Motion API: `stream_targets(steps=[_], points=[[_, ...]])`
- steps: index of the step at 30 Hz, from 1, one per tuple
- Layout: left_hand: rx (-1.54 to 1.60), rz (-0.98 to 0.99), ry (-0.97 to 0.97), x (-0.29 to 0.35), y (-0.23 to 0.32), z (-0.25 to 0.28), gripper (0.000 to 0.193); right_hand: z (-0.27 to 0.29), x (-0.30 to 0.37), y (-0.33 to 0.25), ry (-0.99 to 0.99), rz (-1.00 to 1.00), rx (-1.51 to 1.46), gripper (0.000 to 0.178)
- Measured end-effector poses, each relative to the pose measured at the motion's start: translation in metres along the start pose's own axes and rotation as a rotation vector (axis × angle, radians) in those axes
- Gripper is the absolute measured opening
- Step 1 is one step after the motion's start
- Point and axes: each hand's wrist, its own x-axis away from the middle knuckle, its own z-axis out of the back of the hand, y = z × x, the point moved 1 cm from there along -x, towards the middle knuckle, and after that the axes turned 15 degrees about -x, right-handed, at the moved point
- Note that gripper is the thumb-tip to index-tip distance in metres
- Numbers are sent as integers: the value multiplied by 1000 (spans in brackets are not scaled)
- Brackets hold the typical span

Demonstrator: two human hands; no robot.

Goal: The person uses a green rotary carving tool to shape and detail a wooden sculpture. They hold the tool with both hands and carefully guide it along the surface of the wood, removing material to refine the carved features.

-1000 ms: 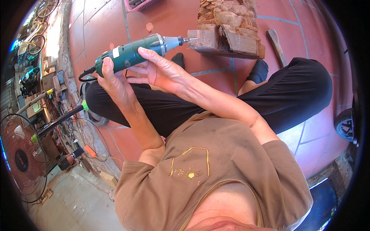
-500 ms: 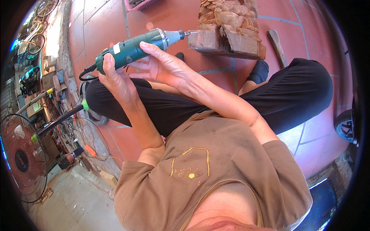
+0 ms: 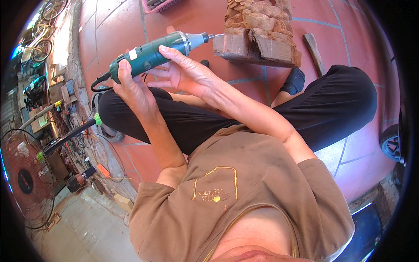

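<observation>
A green die grinder (image 3: 150,54) with a grey nose and a thin bit lies slantwise across both my hands. My left hand (image 3: 134,89) grips its rear end by the black cord, thumb on the near side. Nearer the nose, my right hand (image 3: 185,75) supports the body, with its thumb along the side and some fingers spread beneath. The bit's tip points at the left end of a carved wood block (image 3: 262,49), which has a scaly, rough top; whether the two touch I cannot tell.
A wooden stick (image 3: 314,54) lies right of the block on the red tiled floor (image 3: 192,15). A pink basket (image 3: 162,6) stands at the far edge. To my left are a standing fan (image 3: 27,179) and cluttered tools and cables. A black wheel (image 3: 390,142) is at right.
Almost nothing differs. The grinder and both hands have shifted very slightly, with the grip unchanged.
</observation>
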Motion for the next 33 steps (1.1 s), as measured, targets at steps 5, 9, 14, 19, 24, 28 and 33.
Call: stream_targets(steps=[5, 9, 14, 19, 24, 28, 33], points=[[7, 9, -2, 1, 0, 2, 37, 1, 1, 3, -3, -5, -12, 46], [2, 17, 10, 2, 1, 4, 35, 3, 2, 5, -13, -15, -17, 46], [7, 20, -10, 1, 1, 9, 33, 1, 5, 9, -7, -2, -44, 44], [17, 40, -7, 4, 3, 9, 34, 1, 7, 13, 14, -1, -60, 42], [8, 58, -13, 6, 4, 11, 34, 3, 7, 16, 18, -5, -61, 42], [-4, 47, -18, 6, 1, 15, 34, 4, 9, 19, -1, -11, -73, 41], [-11, 62, -17, 6, 4, 16, 34, 5, 9, 21, -1, -8, -68, 42]])
